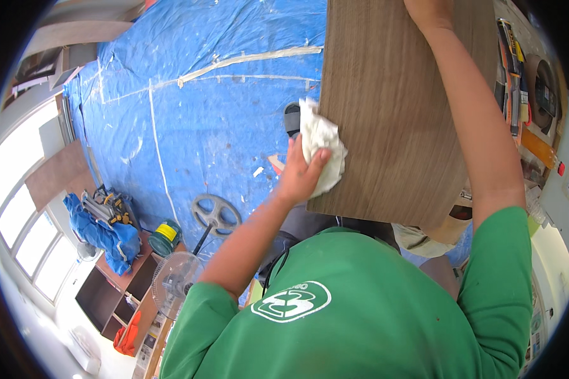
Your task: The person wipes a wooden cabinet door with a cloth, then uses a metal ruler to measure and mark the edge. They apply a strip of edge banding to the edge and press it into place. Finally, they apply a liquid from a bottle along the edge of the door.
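A brown wood-grain board (385, 126) stretches out in front of me. My left hand (302, 170) grips a crumpled white cloth (322, 142), which lies against the board's left edge, near its close corner. The thumb shows on top of the cloth; the other fingers are partly hidden behind it. Reaching far forward, my right hand (431, 14) is over the far part of the board. Its fingers are cut off by the top of the picture, so I cannot see whether they hold anything.
Blue sheeting (189, 126) with pale tape strips covers the floor at left. A standing fan (176, 284), a round spoked base (216, 215) and a green bucket (165, 238) stand near left. Brushes and tools (515, 76) lie at right, beside an orange bottle (540, 151).
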Demonstrator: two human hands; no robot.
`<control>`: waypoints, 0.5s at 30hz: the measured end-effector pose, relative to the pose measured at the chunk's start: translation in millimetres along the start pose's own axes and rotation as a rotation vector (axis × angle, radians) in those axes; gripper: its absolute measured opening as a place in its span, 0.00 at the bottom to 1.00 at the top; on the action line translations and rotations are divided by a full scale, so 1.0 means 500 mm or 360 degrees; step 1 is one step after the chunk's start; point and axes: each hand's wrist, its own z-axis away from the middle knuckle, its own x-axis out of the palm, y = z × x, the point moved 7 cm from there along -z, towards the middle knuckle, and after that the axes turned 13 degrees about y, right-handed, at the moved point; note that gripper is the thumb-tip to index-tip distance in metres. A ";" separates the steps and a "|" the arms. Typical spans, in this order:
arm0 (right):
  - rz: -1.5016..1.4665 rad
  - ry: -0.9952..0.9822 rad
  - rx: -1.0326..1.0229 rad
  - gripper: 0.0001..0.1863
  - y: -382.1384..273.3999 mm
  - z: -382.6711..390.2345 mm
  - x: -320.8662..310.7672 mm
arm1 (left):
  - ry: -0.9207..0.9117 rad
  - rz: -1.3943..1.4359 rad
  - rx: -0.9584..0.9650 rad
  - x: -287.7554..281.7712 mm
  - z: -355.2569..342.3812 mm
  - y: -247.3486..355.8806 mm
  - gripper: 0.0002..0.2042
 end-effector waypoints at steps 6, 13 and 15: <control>-0.0014 0.0088 -0.0080 0.31 -0.021 -0.003 -0.030 | 0.0282 0.0157 0.0175 -0.004 -0.298 0.173 0.32; -0.0041 0.0223 -0.0182 0.28 -0.035 -0.001 -0.026 | 0.0354 0.0182 0.0619 -0.017 -0.581 0.351 0.34; -0.0043 0.0228 -0.0199 0.28 -0.038 -0.001 -0.017 | 0.0426 0.0052 0.0615 -0.023 -0.574 0.338 0.35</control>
